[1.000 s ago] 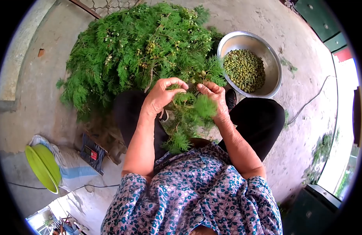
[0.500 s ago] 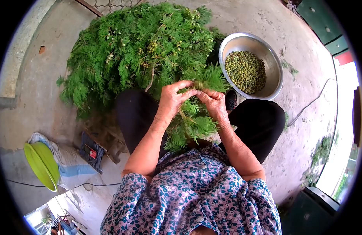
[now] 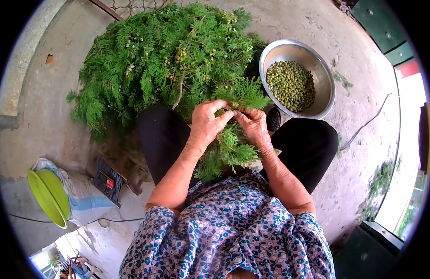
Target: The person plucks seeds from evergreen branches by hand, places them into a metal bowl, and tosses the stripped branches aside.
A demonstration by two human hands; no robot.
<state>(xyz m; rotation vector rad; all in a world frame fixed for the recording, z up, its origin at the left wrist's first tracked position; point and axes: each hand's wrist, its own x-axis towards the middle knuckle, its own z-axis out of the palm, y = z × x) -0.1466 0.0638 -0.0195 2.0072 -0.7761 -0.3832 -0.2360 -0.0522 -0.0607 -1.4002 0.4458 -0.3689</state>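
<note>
Between my knees a leafy green sprig hangs below my fingers, its upper leaves reaching toward the bowl. My left hand has thumb and index finger curved together at the sprig's top. Close beside it, my right hand pinches the sprig, the thumb tips nearly touching. Small round cones show at the fingertips, partly hidden. Beyond my hands lies a big heap of green branches bearing clusters of cones. A metal bowl at the heap's right holds a mass of green cones.
A lime-green basin leans by a white and blue sack at the lower left. Dark green cabinets stand at the upper right. A thin cable and leaf scraps lie on the concrete floor at the right.
My left hand has moved right, toward my right hand, and the two now meet at the sprig. The sprig's upper leaves have shifted slightly. The bowl and heap look the same.
</note>
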